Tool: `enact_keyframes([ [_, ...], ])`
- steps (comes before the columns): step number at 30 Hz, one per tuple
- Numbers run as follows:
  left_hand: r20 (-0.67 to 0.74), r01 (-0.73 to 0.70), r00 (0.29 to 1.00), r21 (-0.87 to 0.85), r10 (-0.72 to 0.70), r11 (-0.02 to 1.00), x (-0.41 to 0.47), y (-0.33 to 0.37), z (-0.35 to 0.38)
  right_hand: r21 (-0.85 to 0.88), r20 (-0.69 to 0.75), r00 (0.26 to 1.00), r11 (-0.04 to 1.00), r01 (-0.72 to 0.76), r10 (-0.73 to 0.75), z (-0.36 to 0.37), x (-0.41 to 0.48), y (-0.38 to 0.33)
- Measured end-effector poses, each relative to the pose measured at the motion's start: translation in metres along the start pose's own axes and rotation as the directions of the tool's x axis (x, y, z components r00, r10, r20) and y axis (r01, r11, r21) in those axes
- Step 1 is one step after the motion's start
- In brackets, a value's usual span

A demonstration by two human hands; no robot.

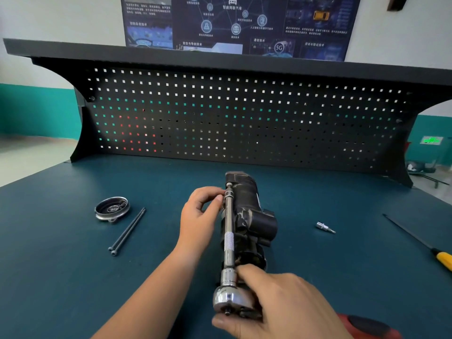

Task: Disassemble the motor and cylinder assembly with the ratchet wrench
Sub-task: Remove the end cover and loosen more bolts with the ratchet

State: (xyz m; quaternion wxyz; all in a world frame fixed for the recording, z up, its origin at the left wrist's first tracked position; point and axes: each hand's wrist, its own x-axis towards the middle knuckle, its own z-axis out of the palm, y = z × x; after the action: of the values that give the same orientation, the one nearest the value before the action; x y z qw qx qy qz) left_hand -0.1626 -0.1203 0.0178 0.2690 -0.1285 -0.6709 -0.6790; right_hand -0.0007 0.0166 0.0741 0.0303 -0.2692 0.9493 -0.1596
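The black motor and cylinder assembly (pixel 249 211) lies lengthwise on the blue bench top, in the middle. A ratchet wrench (pixel 228 299) with a long chrome extension bar (pixel 229 228) runs along the assembly's left side, its far tip at the assembly's far end. My left hand (pixel 200 216) pinches the bar near its far tip. My right hand (pixel 274 304) grips the ratchet head close to me; the red and black handle (pixel 369 326) sticks out to the right behind that hand.
A round metal end cover (pixel 112 208) and two long black bolts (pixel 127 232) lie at the left. A small socket bit (pixel 325 227) and a yellow-handled screwdriver (pixel 420 243) lie at the right. A black pegboard (pixel 244 118) stands along the back.
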Motion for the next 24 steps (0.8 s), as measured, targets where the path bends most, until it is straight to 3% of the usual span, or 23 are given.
enact_keyframes([
  [1, 0.004, 0.085, 0.996, -0.033, -0.085, 0.996, -0.004, 0.006, -0.002, 0.005, -0.017, 0.989, 0.989, -0.149, 0.149, -0.002, 0.004, -0.005],
  [2, 0.014, 0.161, 0.987, -0.061, -0.16, 0.985, -0.008, 0.014, -0.005, -0.069, -0.058, 0.983, 0.982, -0.176, 0.172, -0.011, 0.003, -0.003],
  [5, 0.161, 0.277, 0.949, -0.012, -0.271, 0.961, -0.025, 0.042, -0.018, -0.044, -0.079, 0.993, 0.994, -0.096, 0.092, -0.007, 0.005, -0.007],
  [8, 0.423, 0.36, 0.822, 0.132, -0.381, 0.923, -0.048, 0.069, -0.032, -0.049, -0.155, 0.985, 0.995, -0.088, 0.08, -0.012, 0.003, 0.0],
  [10, 0.496, 0.389, 0.757, 0.182, -0.426, 0.903, -0.062, 0.08, -0.033, -0.035, -0.176, 0.982, 0.996, -0.083, 0.075, -0.008, 0.0, -0.001],
  [16, 0.386, 0.512, 0.79, 0.009, -0.475, 0.859, -0.08, 0.094, -0.017, 0.115, -0.272, 0.956, 0.99, -0.078, 0.107, 0.001, 0.001, 0.006],
  [24, 0.358, 0.632, 0.759, -0.202, -0.545, 0.748, -0.087, 0.101, -0.001, 0.269, -0.419, 0.895, 0.962, -0.035, 0.15, 0.016, -0.009, 0.012],
])
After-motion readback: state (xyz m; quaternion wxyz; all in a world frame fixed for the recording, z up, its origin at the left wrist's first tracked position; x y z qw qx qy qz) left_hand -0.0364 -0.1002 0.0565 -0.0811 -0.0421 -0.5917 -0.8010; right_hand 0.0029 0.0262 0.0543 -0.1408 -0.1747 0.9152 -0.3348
